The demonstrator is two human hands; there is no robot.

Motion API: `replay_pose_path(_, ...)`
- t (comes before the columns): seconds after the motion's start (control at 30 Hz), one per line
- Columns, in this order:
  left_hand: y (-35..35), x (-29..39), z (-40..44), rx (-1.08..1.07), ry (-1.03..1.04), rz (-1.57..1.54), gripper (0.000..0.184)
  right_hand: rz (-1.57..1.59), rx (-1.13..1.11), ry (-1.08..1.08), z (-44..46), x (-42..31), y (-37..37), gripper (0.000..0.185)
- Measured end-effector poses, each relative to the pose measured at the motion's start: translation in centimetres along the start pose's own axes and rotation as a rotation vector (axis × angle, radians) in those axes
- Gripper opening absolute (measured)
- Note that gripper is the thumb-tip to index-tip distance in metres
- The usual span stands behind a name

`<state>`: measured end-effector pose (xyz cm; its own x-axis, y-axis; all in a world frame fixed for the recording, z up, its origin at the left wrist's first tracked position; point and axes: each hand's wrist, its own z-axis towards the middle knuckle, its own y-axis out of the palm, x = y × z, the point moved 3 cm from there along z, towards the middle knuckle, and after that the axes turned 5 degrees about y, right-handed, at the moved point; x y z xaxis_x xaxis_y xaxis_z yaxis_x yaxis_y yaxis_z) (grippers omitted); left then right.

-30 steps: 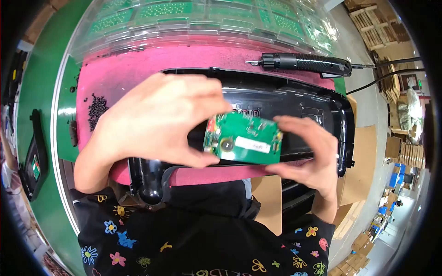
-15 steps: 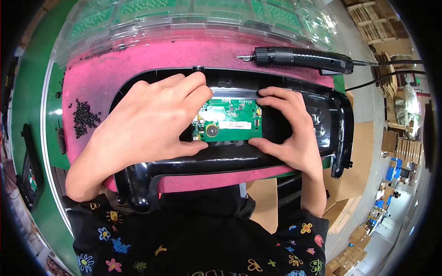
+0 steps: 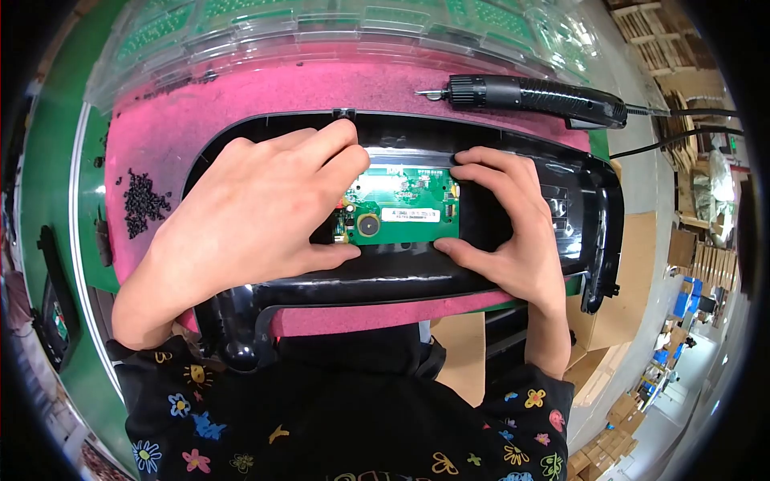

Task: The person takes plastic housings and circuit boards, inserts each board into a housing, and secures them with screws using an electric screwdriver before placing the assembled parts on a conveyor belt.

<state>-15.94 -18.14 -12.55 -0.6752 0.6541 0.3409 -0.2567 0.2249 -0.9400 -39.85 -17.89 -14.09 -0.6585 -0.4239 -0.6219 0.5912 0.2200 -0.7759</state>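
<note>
A green circuit board (image 3: 401,204) with a white label and a round dark component lies inside a black plastic housing (image 3: 385,284). My left hand (image 3: 277,204) grips the board's left end, thumb at the lower edge and fingers bent over the upper edge, covering that corner. At the other end, my right hand (image 3: 517,220) holds the board between thumb and fingertips, curved like a C around its right side. Whether the board rests fully on the housing floor, I cannot tell.
A black electric screwdriver (image 3: 537,100) lies behind the housing on the pink mat (image 3: 321,88), its cable running right. Small black screws (image 3: 144,204) are heaped at the left. Clear plastic trays (image 3: 337,32) with green boards stand at the back. A cardboard box (image 3: 622,280) is at the right.
Both hands keep their hold on the circuit board, with hardly any movement. The view has shifted slightly, so the screwdriver and housing appear a little further right.
</note>
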Motion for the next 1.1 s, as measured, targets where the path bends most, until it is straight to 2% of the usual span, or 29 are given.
replay_pose_path(0.4,0.3,-0.2,-0.6,0.057,0.033,0.022,0.058,-0.033,-0.007,0.022,0.0,-0.5,0.2,0.062)
replay_pose_path(0.7,0.4,-0.4,-0.9,0.160,0.120,0.054,0.058,-0.071,0.005,0.025,0.0,-0.6,0.5,0.072)
replay_pose_path(0.77,0.4,-0.5,-1.0,0.064,0.089,0.038,0.063,-0.063,0.003,0.024,0.0,-0.7,0.6,0.073)
replay_pose_path(0.87,-0.1,-1.0,-1.5,0.111,0.136,0.052,0.067,-0.098,0.004,-0.022,0.0,-0.8,0.3,0.077)
replay_pose_path(0.9,-1.3,-0.8,-1.8,0.046,0.075,0.019,0.068,0.005,0.014,0.040,-0.2,-0.4,-0.2,0.076)
replay_pose_path(0.93,-3.2,-0.5,-2.4,0.044,0.012,0.018,0.054,0.111,0.019,0.102,-0.5,0.0,-0.5,0.075)
replay_pose_path(1.0,-5.4,-1.8,-4.9,0.326,0.056,0.015,0.037,0.334,0.292,0.232,-1.2,1.1,-2.2,0.065)
replay_pose_path(1.03,-6.3,-2.6,-6.4,0.425,0.009,0.094,0.026,0.217,0.395,0.244,-1.6,2.2,-3.7,0.062)
replay_pose_path(1.1,-6.7,-4.6,-9.7,0.392,-0.175,0.170,0.028,-0.109,0.520,0.269,-1.7,4.4,-7.0,0.059)
